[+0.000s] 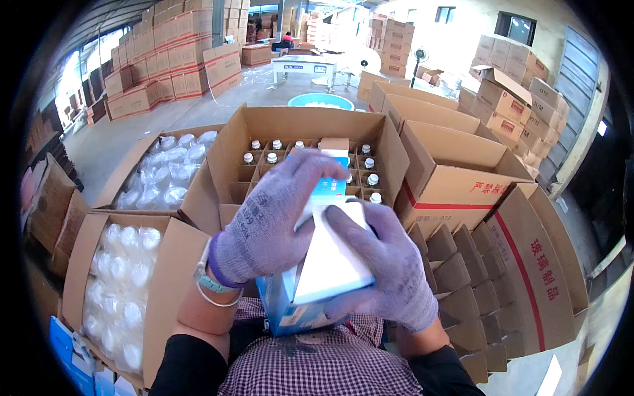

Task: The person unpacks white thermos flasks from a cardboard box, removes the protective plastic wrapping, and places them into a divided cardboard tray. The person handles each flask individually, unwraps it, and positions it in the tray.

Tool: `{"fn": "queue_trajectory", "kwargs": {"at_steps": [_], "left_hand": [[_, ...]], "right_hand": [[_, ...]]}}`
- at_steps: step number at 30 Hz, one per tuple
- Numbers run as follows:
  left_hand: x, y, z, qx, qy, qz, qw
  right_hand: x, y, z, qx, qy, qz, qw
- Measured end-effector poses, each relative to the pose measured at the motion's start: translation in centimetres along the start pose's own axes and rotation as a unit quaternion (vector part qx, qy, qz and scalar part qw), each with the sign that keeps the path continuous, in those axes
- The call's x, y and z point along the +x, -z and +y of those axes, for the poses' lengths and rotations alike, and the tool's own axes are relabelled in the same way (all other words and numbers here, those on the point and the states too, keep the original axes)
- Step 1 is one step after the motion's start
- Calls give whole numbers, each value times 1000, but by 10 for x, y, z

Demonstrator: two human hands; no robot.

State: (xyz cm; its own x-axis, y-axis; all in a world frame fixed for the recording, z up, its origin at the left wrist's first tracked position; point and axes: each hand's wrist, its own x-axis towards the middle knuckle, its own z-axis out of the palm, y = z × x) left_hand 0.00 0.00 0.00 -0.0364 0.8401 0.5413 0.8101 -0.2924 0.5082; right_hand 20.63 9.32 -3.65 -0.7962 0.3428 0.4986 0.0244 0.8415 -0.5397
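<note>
**Gloved hands around a blue-and-white carton, above a divided box of bottles**

The room is a warehouse, with stacked brown cartons (165, 59) lining the far walls and a bare concrete floor (218, 105) between them. Nearer in, open cardboard boxes crowd around the person on every side. The biggest in front is an open divided box (264, 125), its cardboard grid partly filled with small white-capped bottles (373, 179) standing upright in their cells. To its left stand two more open boxes (99, 228) lined with clear plastic and filled with wrapped bottles. To the right sits an empty open box (456, 171) with a red stripe, and below it a row of folded cardboard dividers (462, 264) standing on edge.

Close to the person's chest, over a checked shirt (317, 363), is the blue-and-white carton (330, 264), tilted, its white face turned upward. It lies between both hands, just in front of the divided box's near wall.

The left hand (271, 224), in a pale purple knit glove, is draped over the carton's upper left edge, fingers curled down around it. The right hand (389, 264), gloved alike, clasps the carton from the right, its fingers (350, 221) pressed on the white face. A light blue wristband (208, 280) sits at the left wrist.
</note>
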Motion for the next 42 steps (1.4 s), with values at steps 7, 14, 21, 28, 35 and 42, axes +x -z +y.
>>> {"fn": "queue_trajectory", "kwargs": {"at_steps": [7, 14, 21, 28, 35, 42], "left_hand": [[-26, -40, -56, -263, 54, 267, 926], [-48, -37, -32, -226, 57, 238, 943], [-44, -3, 33, -337, -303, 49, 890], [-4, -27, -30, -156, -267, 152, 939], [-16, -155, -325, 300, 76, -84, 947], [-5, -198, -420, 416, 223, -282, 835]], "right_hand": [[-3, 6, 17, -185, 111, -65, 974], [-8, 27, -6, 55, 112, -27, 992], [39, -2, 74, 309, -41, 8, 950], [14, 88, 91, 261, -229, -86, 934], [-205, 215, 31, -58, -393, 243, 885], [-294, 125, 0, -254, -614, -175, 726]]}}
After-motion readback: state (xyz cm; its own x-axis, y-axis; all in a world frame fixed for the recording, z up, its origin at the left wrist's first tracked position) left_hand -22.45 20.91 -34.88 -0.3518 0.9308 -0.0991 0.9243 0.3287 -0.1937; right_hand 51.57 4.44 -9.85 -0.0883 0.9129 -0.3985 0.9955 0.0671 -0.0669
